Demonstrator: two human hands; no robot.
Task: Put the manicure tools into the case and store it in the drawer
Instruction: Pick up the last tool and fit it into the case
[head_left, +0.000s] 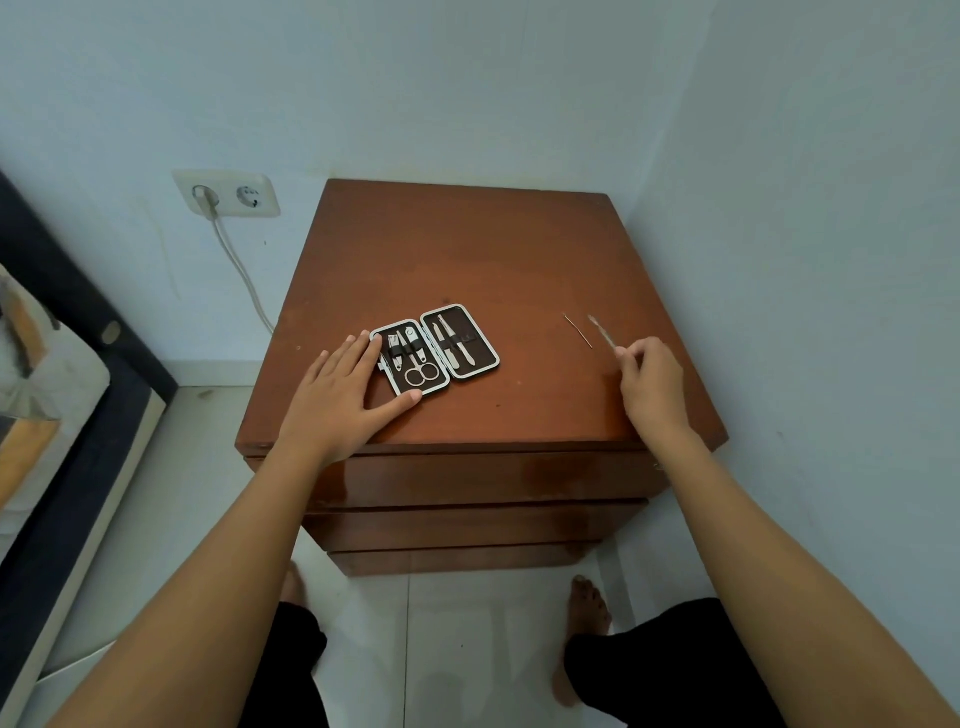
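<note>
Loading tools: open case on counter, left hand flat, steadying it; right hand grip pinches file; probe loose; next, slot file under strap.

Cabinet top: brown wood, semi-matt, worn and blotchy; drawer fronts glossier. Case lining dark and matt, rim pale. Tools in it, scissors included, are bright polished metal, as is the thin tool I pinch.
</note>
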